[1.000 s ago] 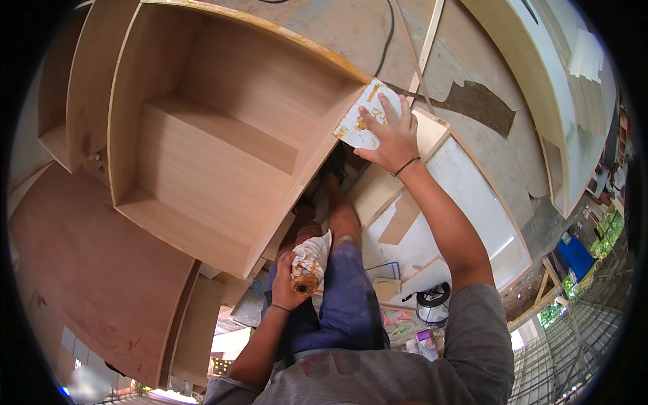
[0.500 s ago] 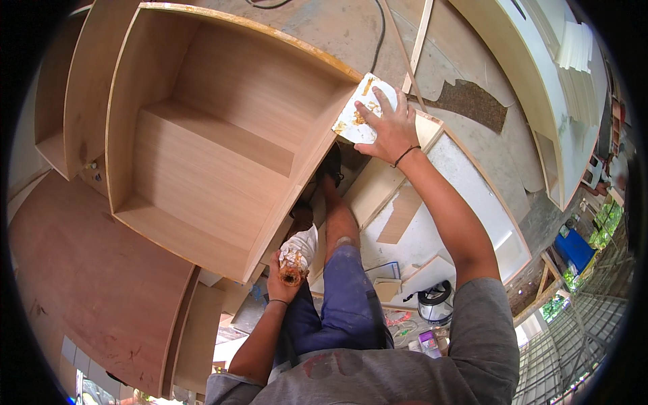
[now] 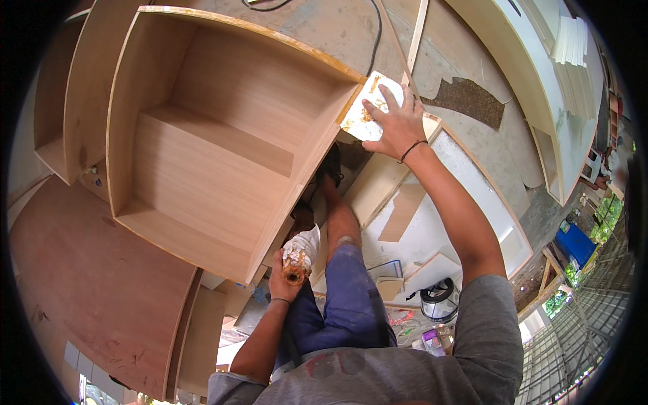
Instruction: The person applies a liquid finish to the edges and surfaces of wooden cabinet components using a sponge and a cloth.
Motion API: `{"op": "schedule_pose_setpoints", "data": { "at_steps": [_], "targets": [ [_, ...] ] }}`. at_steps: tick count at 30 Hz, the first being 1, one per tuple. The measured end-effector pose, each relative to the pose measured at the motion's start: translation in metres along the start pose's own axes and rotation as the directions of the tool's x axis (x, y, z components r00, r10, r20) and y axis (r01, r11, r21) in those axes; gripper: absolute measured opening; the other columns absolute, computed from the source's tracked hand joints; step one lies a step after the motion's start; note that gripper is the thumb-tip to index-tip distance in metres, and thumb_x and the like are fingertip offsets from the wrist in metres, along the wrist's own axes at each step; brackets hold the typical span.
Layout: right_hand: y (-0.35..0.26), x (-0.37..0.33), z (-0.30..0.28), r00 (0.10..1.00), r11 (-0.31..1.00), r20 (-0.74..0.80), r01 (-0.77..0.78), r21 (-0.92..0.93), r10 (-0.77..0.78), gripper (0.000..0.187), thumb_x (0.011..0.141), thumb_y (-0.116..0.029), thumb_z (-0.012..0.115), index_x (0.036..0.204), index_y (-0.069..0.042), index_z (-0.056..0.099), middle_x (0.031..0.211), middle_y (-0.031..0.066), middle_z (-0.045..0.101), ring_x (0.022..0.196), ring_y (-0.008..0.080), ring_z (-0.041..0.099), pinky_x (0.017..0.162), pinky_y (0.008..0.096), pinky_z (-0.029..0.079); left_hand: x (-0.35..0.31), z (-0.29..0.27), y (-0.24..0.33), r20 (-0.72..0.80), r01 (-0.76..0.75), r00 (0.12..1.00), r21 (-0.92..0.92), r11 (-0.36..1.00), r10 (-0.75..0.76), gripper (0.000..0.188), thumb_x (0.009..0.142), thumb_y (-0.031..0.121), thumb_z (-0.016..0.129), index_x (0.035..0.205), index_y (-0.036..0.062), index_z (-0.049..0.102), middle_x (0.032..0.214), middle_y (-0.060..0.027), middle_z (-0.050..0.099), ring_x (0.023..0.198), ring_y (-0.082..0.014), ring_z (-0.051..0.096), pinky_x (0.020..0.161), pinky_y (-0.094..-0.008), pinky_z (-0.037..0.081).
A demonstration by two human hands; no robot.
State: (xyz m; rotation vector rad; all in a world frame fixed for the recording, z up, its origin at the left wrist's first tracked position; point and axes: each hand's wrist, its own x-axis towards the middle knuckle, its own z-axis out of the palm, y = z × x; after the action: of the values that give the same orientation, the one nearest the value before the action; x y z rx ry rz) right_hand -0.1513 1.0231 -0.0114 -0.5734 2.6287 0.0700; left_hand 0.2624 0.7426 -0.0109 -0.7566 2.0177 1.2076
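My left hand [image 3: 285,278] is wrapped round a crumpled white bag [image 3: 302,249], whose near end is crusted with orange-brown glue around a dark hole. It is held in front of my left thigh. My right hand [image 3: 399,124] grips a flat white spreader sheet [image 3: 370,111] smeared with the same orange-brown stuff, fingers on top and thumb at the near edge. The sheet lies against the far right corner of an open wooden cabinet box [image 3: 223,155]. An orange-brown smear runs along the box's far rim; whatever lies under the sheet is hidden.
Left of the box, a large brown panel [image 3: 101,283] leans near another cabinet [image 3: 91,101]. At right are a white-faced panel frame [image 3: 466,182], a white bucket [image 3: 439,300] and a long pale cabinet [image 3: 520,74]. A dark cable [image 3: 376,40] and wooden strips lie on the floor beyond.
My right hand and the white sheet have shifted slightly right, uncovering a bit more of the cabinet's smeared corner. My left hand stays nearly in place with the bag.
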Motion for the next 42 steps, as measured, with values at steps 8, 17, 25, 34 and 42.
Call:
{"op": "schedule_pose_setpoints", "data": {
  "at_steps": [8, 17, 25, 34, 42],
  "targets": [
    [-0.013, -0.001, 0.001, 1.000, 1.000, -0.005, -0.002, -0.029, 0.002, 0.082, 0.060, -0.054, 0.079, 0.136, -0.036, 0.055, 0.152, 0.0088, 0.035, 0.137, 0.0472, 0.024, 0.103, 0.0626, 0.030, 0.013, -0.019, 0.053, 0.204, -0.213, 0.967, 0.304, 0.929, 0.154, 0.095, 0.063, 0.032, 0.085, 0.139, 0.0044, 0.035, 0.141, -0.0175, 0.044, 0.128, -0.0381, 0.046, 0.103, -0.0444, 0.042],
    [-0.017, -0.027, 0.000, 1.000, 0.998, 0.008, -0.024, -0.050, 0.024, 0.086, 0.060, -0.058, 0.078, 0.138, -0.034, 0.052, 0.151, 0.0129, 0.035, 0.137, 0.0506, 0.024, 0.101, 0.0652, 0.030, 0.020, -0.022, 0.039, 0.235, -0.128, 0.971, 0.405, 0.905, 0.032, 0.092, 0.070, 0.032, 0.080, 0.143, 0.0058, 0.031, 0.149, -0.0143, 0.037, 0.124, -0.0357, 0.050, 0.099, -0.0434, 0.046],
    [-0.053, -0.047, 0.058, 0.981, 0.984, -0.183, 0.096, 0.153, -0.067, 0.089, 0.060, -0.059, 0.079, 0.140, -0.038, 0.048, 0.152, 0.0140, 0.030, 0.135, 0.0510, 0.024, 0.102, 0.0652, 0.032, 0.019, -0.024, 0.031, 0.279, -0.158, 0.959, 0.416, 0.896, 0.040, 0.093, 0.070, 0.031, 0.080, 0.144, 0.0064, 0.030, 0.150, -0.0140, 0.036, 0.124, -0.0361, 0.050, 0.099, -0.0435, 0.046],
    [-0.067, -0.053, 0.039, 1.000, 1.000, 0.025, -0.009, 0.010, 0.009, 0.087, 0.060, -0.059, 0.078, 0.139, -0.036, 0.050, 0.152, 0.0139, 0.031, 0.135, 0.0499, 0.025, 0.098, 0.0628, 0.035, 0.018, -0.030, 0.024, 0.240, -0.175, 0.968, 0.446, 0.878, 0.071, 0.096, 0.070, 0.032, 0.080, 0.145, 0.0072, 0.027, 0.150, -0.0132, 0.036, 0.115, -0.0369, 0.057, 0.093, -0.0439, 0.048],
    [-0.071, -0.039, 0.025, 1.000, 0.999, 0.006, 0.028, -0.045, -0.027, 0.085, 0.059, -0.057, 0.079, 0.137, -0.033, 0.054, 0.151, 0.0125, 0.034, 0.135, 0.0481, 0.025, 0.100, 0.0605, 0.032, 0.020, -0.031, 0.022, 0.253, -0.153, 0.967, 0.445, 0.882, 0.040, 0.098, 0.069, 0.033, 0.081, 0.146, 0.0090, 0.026, 0.152, -0.0098, 0.034, 0.113, -0.0355, 0.058, 0.092, -0.0437, 0.049]
  ]
}}
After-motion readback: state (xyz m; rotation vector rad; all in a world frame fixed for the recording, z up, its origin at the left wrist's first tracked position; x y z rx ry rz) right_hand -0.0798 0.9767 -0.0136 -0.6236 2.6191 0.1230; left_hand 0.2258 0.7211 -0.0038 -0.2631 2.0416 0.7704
